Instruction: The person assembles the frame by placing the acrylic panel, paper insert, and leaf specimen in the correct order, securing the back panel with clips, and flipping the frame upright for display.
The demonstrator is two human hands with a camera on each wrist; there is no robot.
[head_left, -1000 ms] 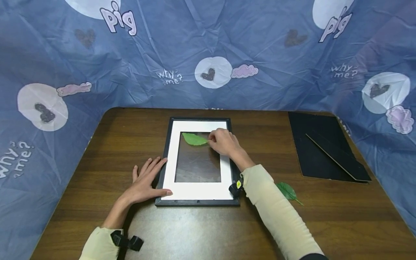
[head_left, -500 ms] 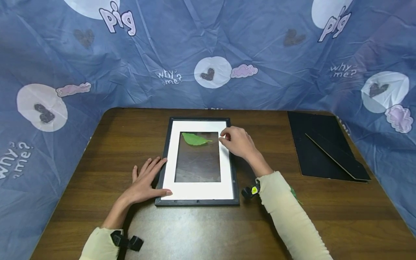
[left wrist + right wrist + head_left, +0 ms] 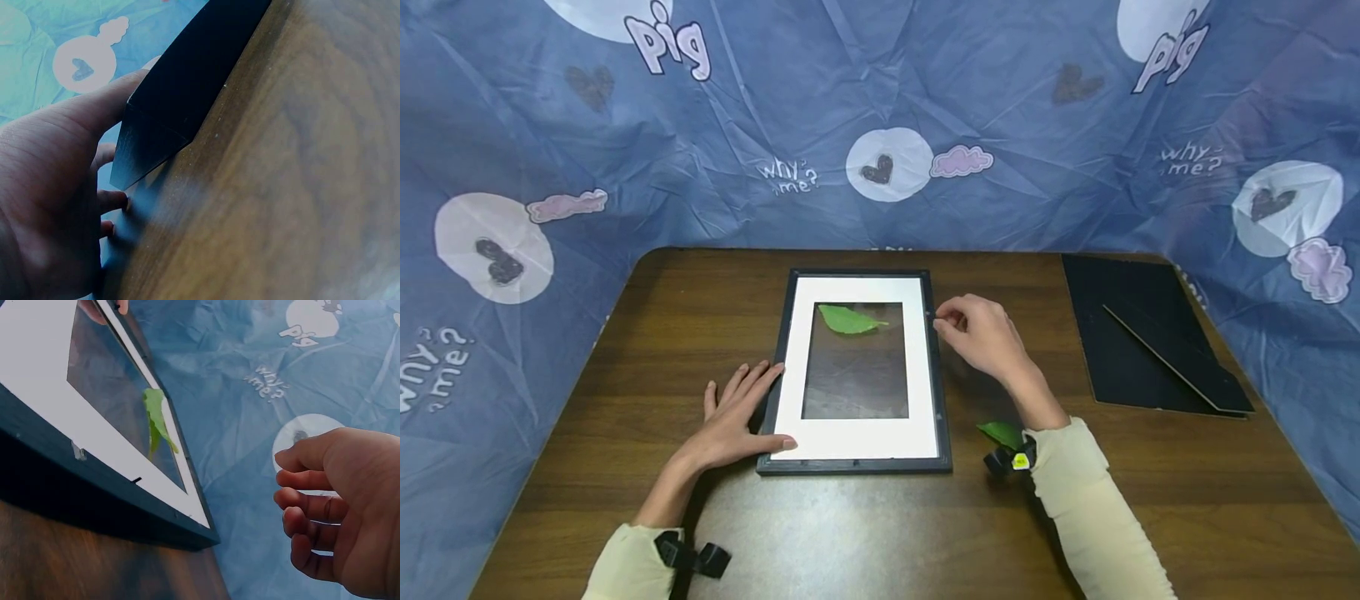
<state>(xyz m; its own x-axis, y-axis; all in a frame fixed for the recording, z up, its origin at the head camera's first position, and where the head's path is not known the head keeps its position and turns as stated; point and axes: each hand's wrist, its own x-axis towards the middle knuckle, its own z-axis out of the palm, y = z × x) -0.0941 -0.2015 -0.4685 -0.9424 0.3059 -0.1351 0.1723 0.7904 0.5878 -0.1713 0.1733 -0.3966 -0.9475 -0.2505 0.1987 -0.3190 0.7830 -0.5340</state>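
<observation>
A black picture frame with a white mat lies on the wooden table, its dark window showing in the middle. One green leaf lies near the window's top, stem to the right; the right wrist view shows this leaf curling up a little. My left hand rests at the frame's left edge, fingers spread along the side, thumb on the mat's lower corner. Just right of the frame hovers my right hand, fingers loosely curled with nothing between them. Partly hidden behind the right wrist camera is a second leaf.
Black boards lie at the table's back right, a narrower flap slanting up across the larger one. Blue printed cloth hangs behind and around the wooden table.
My right hand has let go of the first leaf's stem and drawn right, off the frame. That leaf stays on the window. My left hand has not moved.
</observation>
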